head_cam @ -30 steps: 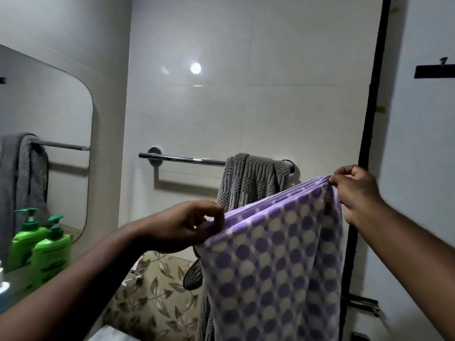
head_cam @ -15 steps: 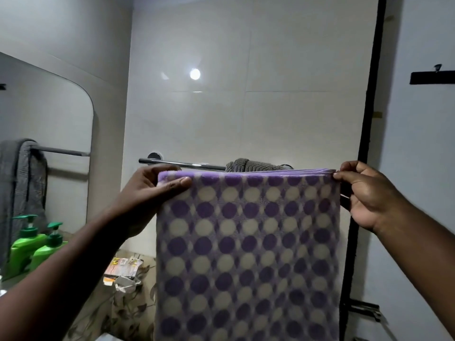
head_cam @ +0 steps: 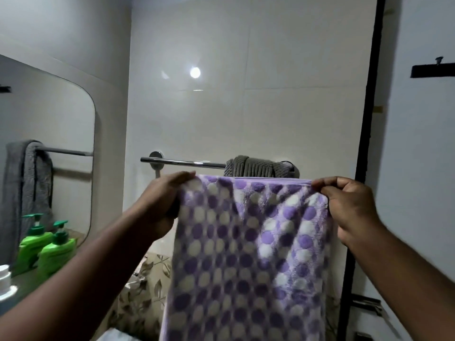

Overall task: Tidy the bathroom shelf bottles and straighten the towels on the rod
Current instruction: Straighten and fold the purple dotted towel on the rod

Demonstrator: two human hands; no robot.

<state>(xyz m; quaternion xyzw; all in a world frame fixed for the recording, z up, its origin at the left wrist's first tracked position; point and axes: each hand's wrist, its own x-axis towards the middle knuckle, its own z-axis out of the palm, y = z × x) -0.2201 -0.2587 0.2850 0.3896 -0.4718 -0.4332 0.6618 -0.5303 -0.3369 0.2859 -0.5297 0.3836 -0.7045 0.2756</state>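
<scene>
Head view: left hand (head_cam: 162, 205) and right hand (head_cam: 344, 205) each pinch a top corner of the purple dotted towel (head_cam: 248, 254), held near the rod (head_cam: 187, 163); draping it left of the grey towel (head_cam: 261, 167) likely comes next.

Rod (head_cam: 187, 163) left free; grey towel (head_cam: 258, 166) rt.

Both hands hold a purple polka-dot towel (head_cam: 248, 254) up by its top corners, the left hand (head_cam: 163, 205) pinching one corner, the right hand (head_cam: 349, 205) the other. Behind it a grey ribbed towel (head_cam: 256, 166) hangs bunched on the chrome towel rod (head_cam: 184, 162). Two green pump bottles (head_cam: 49, 247) stand by the mirror (head_cam: 46, 134).
</scene>
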